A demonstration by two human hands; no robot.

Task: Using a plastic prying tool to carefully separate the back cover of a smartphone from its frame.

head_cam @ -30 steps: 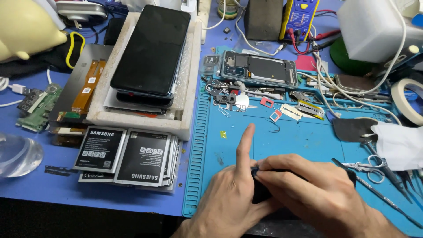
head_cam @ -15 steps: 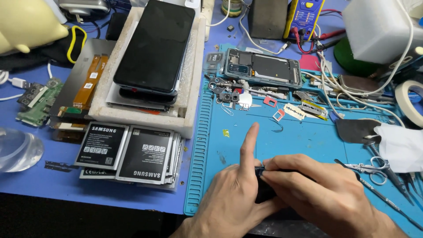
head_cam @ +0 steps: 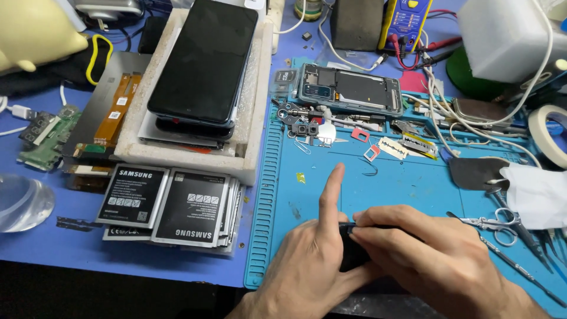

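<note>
Both my hands meet at the near edge of a blue work mat [head_cam: 407, 183]. Between them is a small black flat object [head_cam: 352, 254], mostly hidden by fingers. My left hand [head_cam: 310, 260] grips it from the left with the index finger sticking straight up. My right hand [head_cam: 431, 260] covers its top and right side, fingertips pinching the upper edge. An opened phone body [head_cam: 351, 88] with bare internals lies at the far edge of the mat.
A foam tray [head_cam: 251, 156] with stacked dark phones stands to the left, flat black batteries [head_cam: 171, 207] in front of it. Small parts, a razor blade [head_cam: 393, 147], scissors [head_cam: 493, 223], tweezers, white tape roll [head_cam: 546, 136] and a multimeter [head_cam: 410, 20] surround the mat.
The view has shifted slightly. My hands stay clasped on the black object, with the right fingers adjusting a little along its top edge.
</note>
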